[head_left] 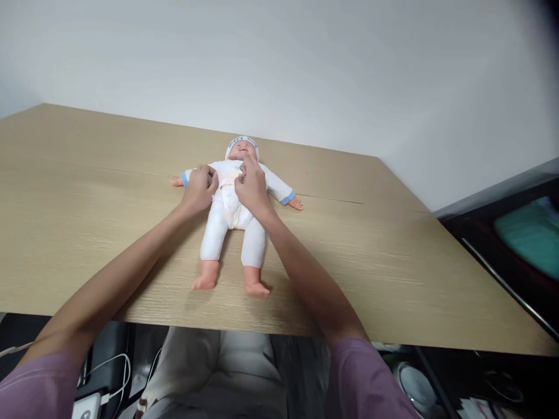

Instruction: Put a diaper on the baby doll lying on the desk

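Your purple sleeves sit nearest the lens, forearms converging toward 12 o'clock. Doll lies face-up mid-table, long axis 12-to-6, head at 12, feet toward you. Left hand pinches the white suit at its chest, right hand likewise just beside it, both equally near, fingers closed on fabric

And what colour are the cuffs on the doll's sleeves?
Light blue, on an otherwise white suit; the doll's cuff shows best in the head view.
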`<state>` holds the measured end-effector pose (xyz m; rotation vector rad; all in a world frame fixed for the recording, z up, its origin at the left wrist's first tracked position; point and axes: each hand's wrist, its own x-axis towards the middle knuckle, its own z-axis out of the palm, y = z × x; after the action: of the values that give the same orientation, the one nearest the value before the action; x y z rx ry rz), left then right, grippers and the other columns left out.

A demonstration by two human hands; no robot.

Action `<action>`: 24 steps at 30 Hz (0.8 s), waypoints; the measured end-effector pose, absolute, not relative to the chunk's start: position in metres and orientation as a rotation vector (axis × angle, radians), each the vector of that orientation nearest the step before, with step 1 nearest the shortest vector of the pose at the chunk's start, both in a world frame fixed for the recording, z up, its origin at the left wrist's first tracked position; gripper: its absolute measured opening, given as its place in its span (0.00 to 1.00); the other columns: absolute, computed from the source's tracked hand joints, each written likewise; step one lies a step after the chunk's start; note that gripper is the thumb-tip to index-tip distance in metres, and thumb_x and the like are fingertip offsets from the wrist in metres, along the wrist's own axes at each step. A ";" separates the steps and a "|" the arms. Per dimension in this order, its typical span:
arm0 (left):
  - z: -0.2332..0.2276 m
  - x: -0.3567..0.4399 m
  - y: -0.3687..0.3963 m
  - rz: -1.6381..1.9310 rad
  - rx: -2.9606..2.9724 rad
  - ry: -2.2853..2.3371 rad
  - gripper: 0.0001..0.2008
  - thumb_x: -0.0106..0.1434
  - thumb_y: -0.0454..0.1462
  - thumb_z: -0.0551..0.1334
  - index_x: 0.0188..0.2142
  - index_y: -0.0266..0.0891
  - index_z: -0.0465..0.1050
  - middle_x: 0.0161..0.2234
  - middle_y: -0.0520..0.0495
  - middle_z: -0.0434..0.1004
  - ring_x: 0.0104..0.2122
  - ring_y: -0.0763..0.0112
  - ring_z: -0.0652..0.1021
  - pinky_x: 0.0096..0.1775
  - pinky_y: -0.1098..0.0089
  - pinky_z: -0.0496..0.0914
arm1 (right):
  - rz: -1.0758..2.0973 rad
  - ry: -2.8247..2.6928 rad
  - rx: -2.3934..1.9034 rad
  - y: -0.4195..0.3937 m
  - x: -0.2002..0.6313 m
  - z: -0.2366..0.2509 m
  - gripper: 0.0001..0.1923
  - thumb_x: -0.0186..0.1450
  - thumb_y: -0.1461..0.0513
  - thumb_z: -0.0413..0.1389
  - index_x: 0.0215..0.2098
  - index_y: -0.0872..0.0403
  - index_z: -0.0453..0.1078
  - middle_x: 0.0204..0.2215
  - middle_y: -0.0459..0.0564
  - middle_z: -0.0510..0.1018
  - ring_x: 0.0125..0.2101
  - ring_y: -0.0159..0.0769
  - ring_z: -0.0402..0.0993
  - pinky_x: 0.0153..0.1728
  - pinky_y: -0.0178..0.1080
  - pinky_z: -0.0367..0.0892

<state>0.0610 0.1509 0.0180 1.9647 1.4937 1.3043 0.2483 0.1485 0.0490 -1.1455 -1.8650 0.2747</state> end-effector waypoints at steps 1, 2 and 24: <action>0.023 0.063 0.143 1.365 2.028 1.583 0.04 0.78 0.40 0.60 0.45 0.44 0.69 0.46 0.39 0.78 0.48 0.53 0.77 0.53 0.52 0.73 | 0.242 -1.832 -1.156 0.142 0.248 0.051 0.30 0.66 0.79 0.46 0.60 0.55 0.73 0.47 0.52 0.77 0.46 0.39 0.72 0.54 0.42 0.71; 0.028 0.065 0.133 1.423 2.073 1.636 0.04 0.78 0.40 0.59 0.48 0.44 0.70 0.52 0.37 0.78 0.51 0.51 0.78 0.55 0.51 0.73 | 0.215 -1.804 -1.160 0.134 0.249 0.053 0.29 0.67 0.79 0.46 0.58 0.54 0.74 0.48 0.53 0.76 0.47 0.40 0.73 0.55 0.43 0.71; 0.026 0.057 0.047 0.893 2.124 1.403 0.21 0.70 0.58 0.69 0.39 0.46 0.71 0.29 0.50 0.82 0.29 0.60 0.79 0.33 0.64 0.65 | 0.221 -2.165 -1.488 0.015 0.297 0.022 0.08 0.79 0.55 0.65 0.45 0.50 0.76 0.37 0.51 0.85 0.40 0.47 0.82 0.40 0.43 0.68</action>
<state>0.0574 0.0473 0.0256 2.1237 1.4028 0.8929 0.2967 0.0154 0.0222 -1.4881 -2.1654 0.2209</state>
